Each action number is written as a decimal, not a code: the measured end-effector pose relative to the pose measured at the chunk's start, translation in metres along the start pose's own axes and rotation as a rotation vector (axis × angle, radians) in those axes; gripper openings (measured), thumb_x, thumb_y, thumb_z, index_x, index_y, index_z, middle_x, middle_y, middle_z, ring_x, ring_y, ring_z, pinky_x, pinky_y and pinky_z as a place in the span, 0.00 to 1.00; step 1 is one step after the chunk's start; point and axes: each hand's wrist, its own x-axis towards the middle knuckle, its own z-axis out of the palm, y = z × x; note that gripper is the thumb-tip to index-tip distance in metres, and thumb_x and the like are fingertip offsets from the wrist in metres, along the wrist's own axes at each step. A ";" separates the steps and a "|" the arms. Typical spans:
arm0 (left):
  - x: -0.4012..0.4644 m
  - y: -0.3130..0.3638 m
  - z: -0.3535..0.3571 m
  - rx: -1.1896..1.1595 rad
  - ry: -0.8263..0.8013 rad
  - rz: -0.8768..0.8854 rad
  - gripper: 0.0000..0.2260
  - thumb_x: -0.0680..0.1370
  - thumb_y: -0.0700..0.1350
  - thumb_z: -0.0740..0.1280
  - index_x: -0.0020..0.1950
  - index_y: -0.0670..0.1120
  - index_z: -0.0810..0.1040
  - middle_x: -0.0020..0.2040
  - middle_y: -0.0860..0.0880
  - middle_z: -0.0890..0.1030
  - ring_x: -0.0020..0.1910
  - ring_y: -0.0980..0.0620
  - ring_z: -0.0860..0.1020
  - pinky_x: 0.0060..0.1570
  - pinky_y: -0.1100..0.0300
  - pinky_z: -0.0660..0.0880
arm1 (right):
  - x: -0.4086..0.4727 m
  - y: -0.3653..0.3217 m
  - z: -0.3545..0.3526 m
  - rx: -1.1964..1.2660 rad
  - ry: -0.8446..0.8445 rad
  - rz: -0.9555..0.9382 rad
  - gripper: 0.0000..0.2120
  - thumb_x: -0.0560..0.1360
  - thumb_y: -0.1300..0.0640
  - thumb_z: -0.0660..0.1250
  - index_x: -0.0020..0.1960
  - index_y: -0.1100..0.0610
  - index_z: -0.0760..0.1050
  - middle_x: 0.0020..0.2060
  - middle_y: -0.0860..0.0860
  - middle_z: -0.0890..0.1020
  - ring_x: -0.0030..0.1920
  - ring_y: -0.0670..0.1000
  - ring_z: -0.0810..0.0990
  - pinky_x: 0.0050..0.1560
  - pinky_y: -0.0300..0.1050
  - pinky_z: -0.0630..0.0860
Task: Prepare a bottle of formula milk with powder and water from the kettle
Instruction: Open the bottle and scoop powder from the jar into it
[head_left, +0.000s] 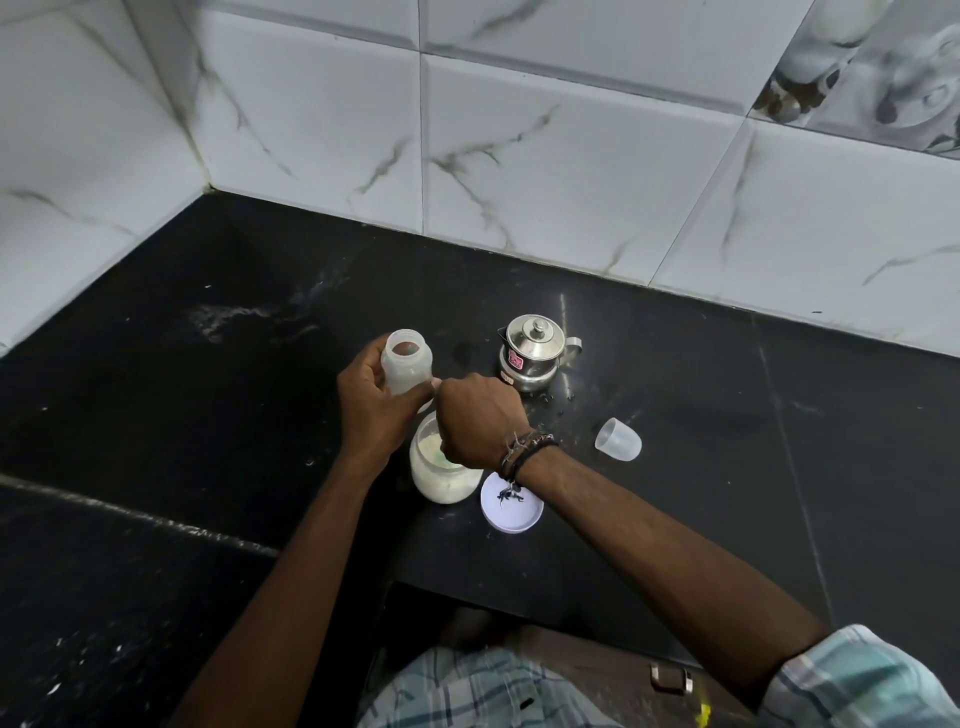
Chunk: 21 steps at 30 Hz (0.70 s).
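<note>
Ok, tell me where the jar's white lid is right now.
The white lid lies flat on the black counter, just right of the powder jar, under the right wrist, with the clear cap further right.

Kettle (535, 358) shiny metal; bottle (407, 368) cloudy plastic; counter (208, 415) glossy black stone.

We count two hands: one left hand (371, 400) and one right hand (480, 421). We see one open baby bottle (406, 366) at the far left of the group and one open jar of powder (444, 475) nearer to us. We count one small steel kettle (535, 358) far right, one clear bottle cap (618, 439) on its side at right, and one round white lid (511, 501) near right.
</note>
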 end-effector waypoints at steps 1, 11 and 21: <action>0.000 0.000 -0.001 0.000 0.000 0.001 0.25 0.64 0.32 0.79 0.51 0.55 0.78 0.48 0.56 0.82 0.45 0.64 0.81 0.45 0.67 0.77 | 0.000 0.000 0.001 0.014 -0.011 0.013 0.07 0.72 0.60 0.68 0.50 0.58 0.78 0.44 0.57 0.84 0.45 0.62 0.83 0.37 0.47 0.70; -0.001 -0.005 -0.004 0.019 -0.011 -0.020 0.25 0.63 0.33 0.79 0.54 0.52 0.78 0.49 0.56 0.82 0.46 0.62 0.81 0.46 0.65 0.78 | 0.012 0.015 0.016 0.292 -0.140 0.133 0.10 0.64 0.53 0.77 0.41 0.57 0.84 0.34 0.52 0.86 0.35 0.53 0.85 0.41 0.48 0.83; -0.001 -0.004 -0.001 -0.006 -0.015 -0.032 0.24 0.63 0.31 0.78 0.54 0.50 0.78 0.49 0.53 0.82 0.45 0.61 0.81 0.45 0.66 0.78 | 0.000 0.043 -0.002 0.737 -0.246 0.151 0.02 0.71 0.61 0.76 0.41 0.60 0.86 0.34 0.52 0.86 0.20 0.39 0.73 0.22 0.29 0.67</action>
